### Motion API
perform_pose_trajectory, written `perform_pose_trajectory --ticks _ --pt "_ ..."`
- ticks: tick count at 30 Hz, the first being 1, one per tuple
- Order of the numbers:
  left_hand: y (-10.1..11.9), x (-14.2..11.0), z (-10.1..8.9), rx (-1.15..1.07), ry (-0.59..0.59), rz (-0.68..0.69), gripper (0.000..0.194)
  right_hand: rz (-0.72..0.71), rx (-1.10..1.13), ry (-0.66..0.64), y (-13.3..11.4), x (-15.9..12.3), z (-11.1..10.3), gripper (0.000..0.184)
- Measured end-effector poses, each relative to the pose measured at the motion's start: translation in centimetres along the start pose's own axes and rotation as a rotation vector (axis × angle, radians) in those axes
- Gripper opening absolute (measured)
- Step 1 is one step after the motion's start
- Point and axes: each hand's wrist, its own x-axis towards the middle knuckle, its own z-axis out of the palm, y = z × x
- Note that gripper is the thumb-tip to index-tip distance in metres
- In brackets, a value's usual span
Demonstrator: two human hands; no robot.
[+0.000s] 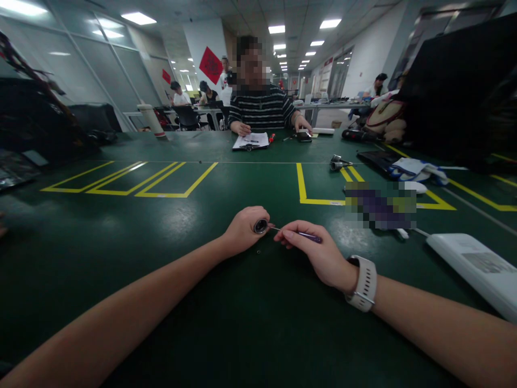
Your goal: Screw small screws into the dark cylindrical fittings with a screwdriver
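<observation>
Wrapped round a short metal cylinder (260,226), my left hand (242,230) keeps its round open end turned toward me. My right hand (325,258), with a pale watch on the wrist, pinches a small screwdriver (310,236) with a dark purple handle. Its thin metal shaft points left, and the tip is at the fingers of my left hand beside the cylinder; whether it touches the part I cannot tell. A tiny ring (258,251) lies on the green tabletop (226,323) just below my left hand.
Yellow tape marks the table. To the right lie metal fittings (338,163), white-and-blue gloves (420,170), a blurred-out item (379,206) and a white device (476,264) with a cable. Across the table a person in stripes (262,110) sits at a clipboard (251,141).
</observation>
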Motion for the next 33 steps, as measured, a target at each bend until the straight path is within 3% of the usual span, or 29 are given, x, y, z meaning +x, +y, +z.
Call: perform_pose_trajectory --ticks 3,6,12,22,28,33 --pt "-0.10 -0.02 0.12 0.064 0.000 0.011 0.018 0.019 -0.017 -0.022 0.03 0.00 0.02 0.016" --pt "-0.13 -0.08 0.17 0.078 0.008 0.035 0.016 0.062 0.124 -0.025 -0.07 0.18 -0.13 0.013" --pt "0.02 -0.09 -0.02 -0.028 0.006 0.044 0.016 0.132 0.266 -0.035 -0.29 0.43 -0.51 0.012" --pt "-0.13 -0.02 -0.02 -0.014 0.021 -0.029 0.021 0.019 -0.005 -0.045 0.15 0.03 0.16 0.017" --pt "-0.14 -0.09 -0.17 -0.015 -0.019 0.030 0.015 0.168 0.268 -0.067 -0.40 0.63 -0.40 0.012" --pt "-0.21 -0.08 -0.10 -0.030 -0.043 0.068 0.014 0.172 0.362 -0.090 -0.38 0.75 -0.80 0.011"
